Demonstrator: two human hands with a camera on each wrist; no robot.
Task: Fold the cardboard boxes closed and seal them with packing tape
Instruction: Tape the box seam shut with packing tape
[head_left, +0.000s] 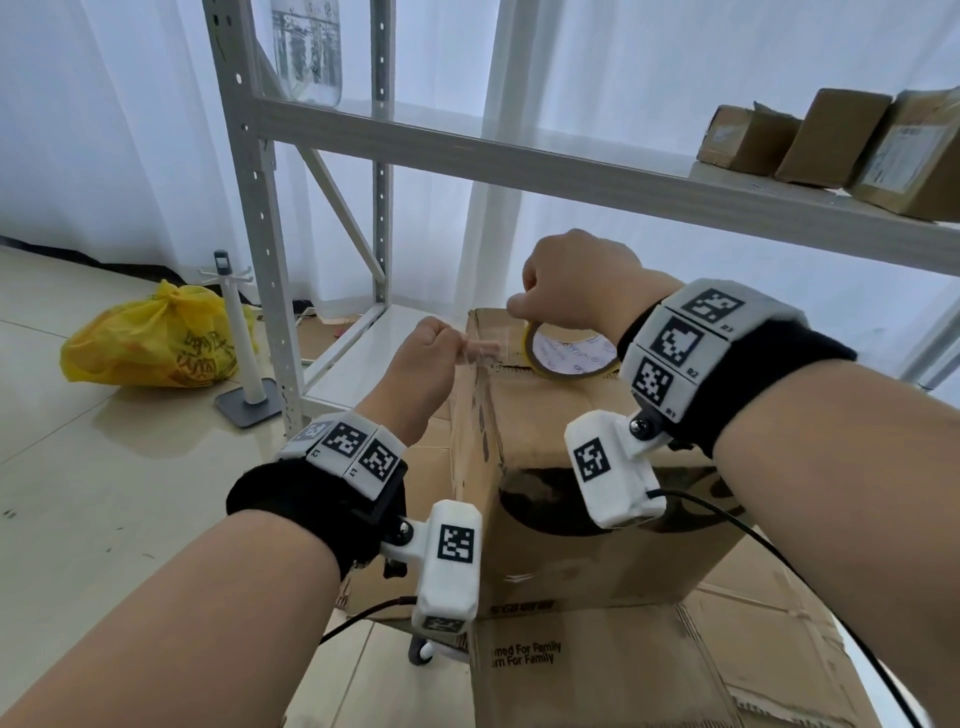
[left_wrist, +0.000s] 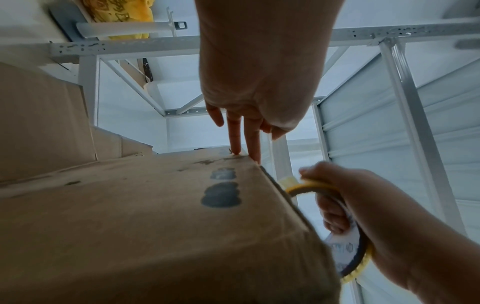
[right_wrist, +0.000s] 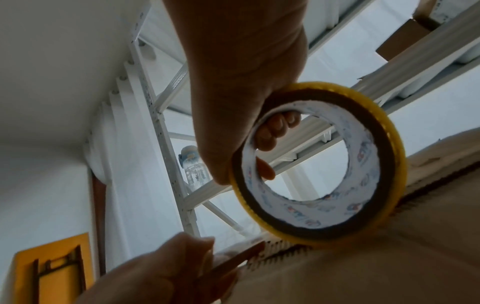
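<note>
A closed brown cardboard box (head_left: 561, 441) stands in front of me on flattened cardboard. My right hand (head_left: 540, 317) grips a roll of clear packing tape (head_left: 571, 358) with a yellowish rim. Its fingers go through the core (right_wrist: 259, 152) and the roll (right_wrist: 389, 164) stands on edge on the box top near the far left corner. My left hand (head_left: 483, 347) pinches the tape's free end between thumb and straight fingers (left_wrist: 255, 148) at the box's top left edge (left_wrist: 257, 164). A short clear strip runs from it to the roll (left_wrist: 348, 257).
A grey metal shelf rack (head_left: 467, 150) stands right behind the box, with small cardboard boxes (head_left: 831, 140) on its upper right shelf and a clear bottle (head_left: 306, 52) higher up. A yellow plastic bag (head_left: 156, 343) and a white stand (head_left: 244, 353) sit on the tiled floor to the left.
</note>
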